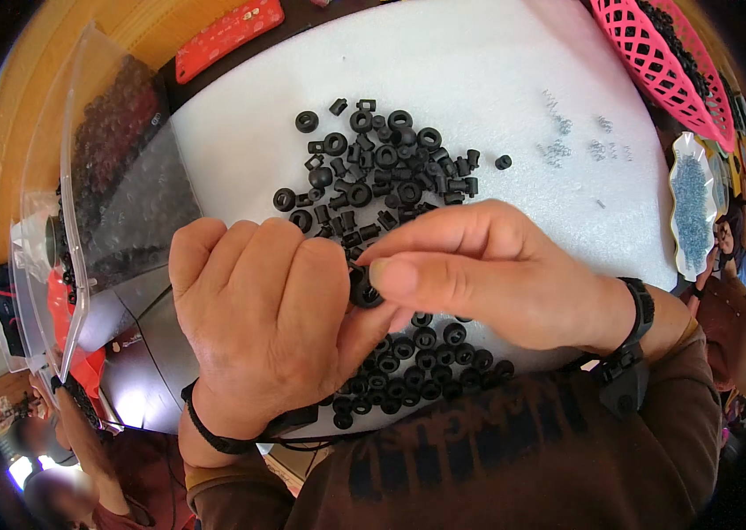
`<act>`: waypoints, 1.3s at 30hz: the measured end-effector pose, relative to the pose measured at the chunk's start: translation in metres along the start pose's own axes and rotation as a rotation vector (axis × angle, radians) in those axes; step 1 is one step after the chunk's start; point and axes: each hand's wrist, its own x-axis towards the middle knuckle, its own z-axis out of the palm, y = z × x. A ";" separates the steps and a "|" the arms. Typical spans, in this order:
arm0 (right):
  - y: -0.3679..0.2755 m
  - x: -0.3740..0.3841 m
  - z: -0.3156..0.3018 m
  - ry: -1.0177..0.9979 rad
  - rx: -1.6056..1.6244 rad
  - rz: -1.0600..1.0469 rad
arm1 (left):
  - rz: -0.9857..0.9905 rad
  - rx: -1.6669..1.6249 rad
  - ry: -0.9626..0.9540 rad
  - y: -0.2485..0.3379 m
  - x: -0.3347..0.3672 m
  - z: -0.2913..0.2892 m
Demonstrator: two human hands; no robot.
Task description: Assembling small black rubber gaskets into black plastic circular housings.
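Observation:
My left hand, seen from its back, is curled with the fingers closed. It meets my right hand, whose thumb and forefinger pinch together. Between them sits a small round black plastic cord lock, partly covered by the fingertips. Beyond the hands lies a loose pile of black parts: hollow round bodies mixed with small spool-shaped plungers. On the near side, several round black pieces lie close together, partly under my hands. Small metal springs are scattered at the right of the white work surface.
At the left a clear plastic bin holds many dark parts. A pink basket with black pieces stands at the far right, above a wavy-edged dish of springs. A red packet lies at the back. Other people sit around.

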 end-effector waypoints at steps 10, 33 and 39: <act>0.009 -0.001 0.000 -0.034 -0.055 -0.132 | 0.065 0.014 0.065 0.000 -0.003 0.009; 0.004 0.003 -0.005 -0.065 -0.488 -0.383 | 0.016 -0.126 -0.029 -0.008 -0.001 -0.001; 0.004 0.007 -0.010 -0.058 -0.770 -0.614 | 0.027 0.025 -0.015 0.001 -0.004 -0.004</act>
